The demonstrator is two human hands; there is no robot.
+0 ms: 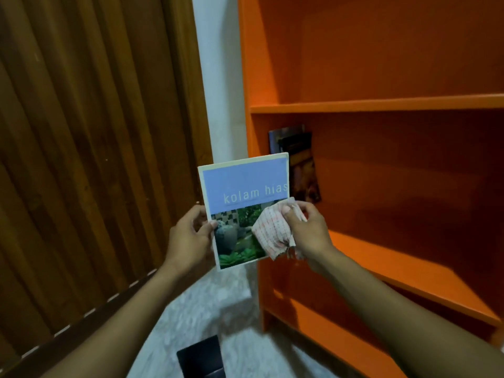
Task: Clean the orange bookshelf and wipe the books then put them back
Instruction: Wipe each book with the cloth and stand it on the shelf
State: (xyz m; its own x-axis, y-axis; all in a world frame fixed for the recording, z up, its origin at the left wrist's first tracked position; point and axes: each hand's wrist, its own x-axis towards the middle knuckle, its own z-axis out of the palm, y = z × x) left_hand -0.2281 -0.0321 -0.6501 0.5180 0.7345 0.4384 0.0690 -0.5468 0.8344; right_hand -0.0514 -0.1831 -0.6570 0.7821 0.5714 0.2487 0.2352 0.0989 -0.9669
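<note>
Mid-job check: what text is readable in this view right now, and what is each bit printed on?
"kolam hias" in pale letters on the blue upper half of the book the left hand holds; its last letter sits at the cover's edge.
Dark book standing on the orange bookshelf: cover too dark and blurred to read.
Checked cloth held by the right hand: no lettering visible.

a home room: orange bookshelf (381, 105), wooden door (95, 132), marble floor (204, 304).
</note>
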